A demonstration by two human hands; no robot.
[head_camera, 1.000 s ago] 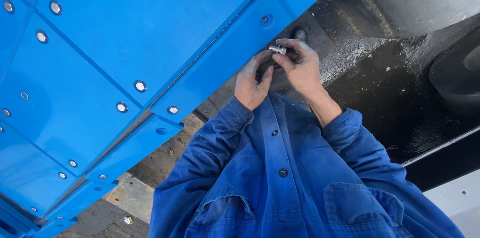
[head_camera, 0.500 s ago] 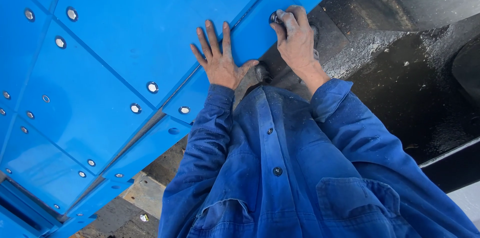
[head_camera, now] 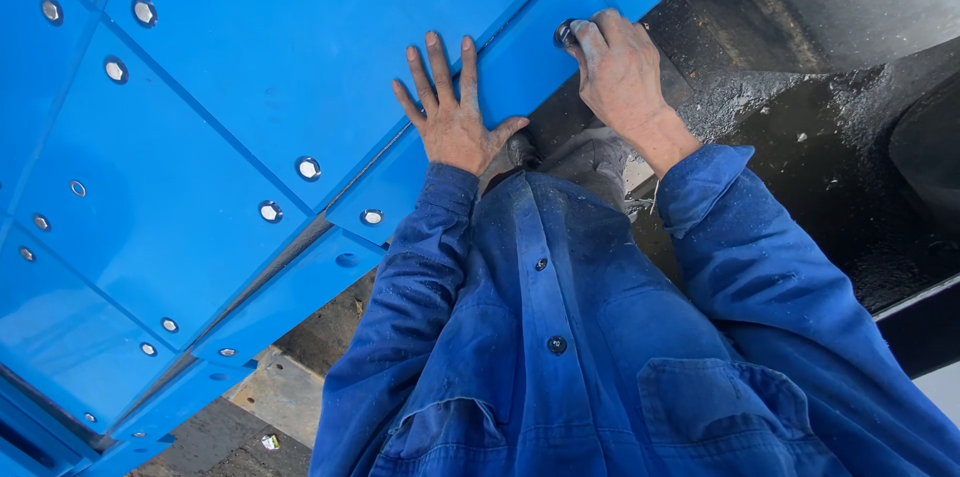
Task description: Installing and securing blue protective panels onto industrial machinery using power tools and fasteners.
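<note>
My left hand (head_camera: 452,109) lies flat, fingers spread, on a narrow blue panel strip (head_camera: 520,57) bolted beside larger blue panels (head_camera: 250,57). My right hand (head_camera: 620,72) is closed around a small metal bolt (head_camera: 566,34) at a hole in that same strip, fingertips pinching it against the surface. Both arms wear blue work sleeves, and the blue jacket fills the lower frame.
Rows of silver bolt heads (head_camera: 308,168) dot the blue panels. One open hole (head_camera: 346,260) shows in a lower strip. Dark dirty metal (head_camera: 820,117) lies to the right. My grey boots (head_camera: 590,157) stand below the hands; concrete floor (head_camera: 285,392) shows lower left.
A second ago both hands were together holding the bolt. My left hand has moved off and spread flat on the panel; my right hand carried the bolt up to the strip.
</note>
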